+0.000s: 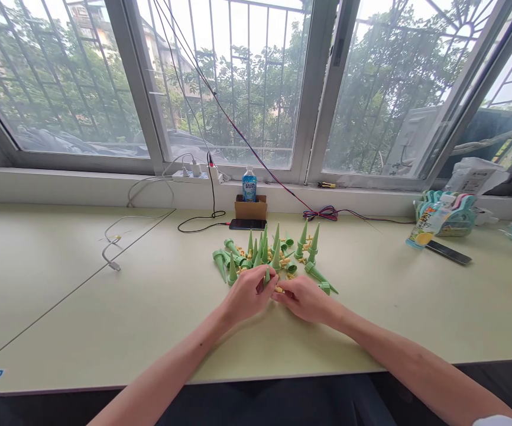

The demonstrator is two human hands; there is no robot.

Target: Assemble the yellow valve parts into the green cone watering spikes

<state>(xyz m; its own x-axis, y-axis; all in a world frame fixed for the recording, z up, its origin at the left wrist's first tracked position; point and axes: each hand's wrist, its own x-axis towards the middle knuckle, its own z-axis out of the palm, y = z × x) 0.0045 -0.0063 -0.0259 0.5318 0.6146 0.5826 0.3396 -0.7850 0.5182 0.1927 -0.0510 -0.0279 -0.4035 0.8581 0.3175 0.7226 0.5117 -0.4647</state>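
Observation:
My left hand [250, 291] is closed around a green watering spike [267, 274], whose pointed tip shows above the fingers. Right beside it, my right hand [305, 299] pinches a small yellow valve piece [279, 289] against the lower part of the spike. Whether the two parts are joined is hidden by the fingers. Just beyond both hands lies a cluster of green cone-shaped spikes [258, 251], some upright and some on their sides, with small yellow pieces [290, 276] scattered among them. Two upright spikes [313, 244] stand at the cluster's right, and one lying spike [321, 277] points toward the right front.
At the back, a blue-labelled bottle [249, 186] stands in a small cardboard box [250, 208] behind a phone [248, 224]. A coiled cable [322, 213] and power strip [189, 176] are near the window. On the right are a pouch [428, 225] and another phone [449, 252].

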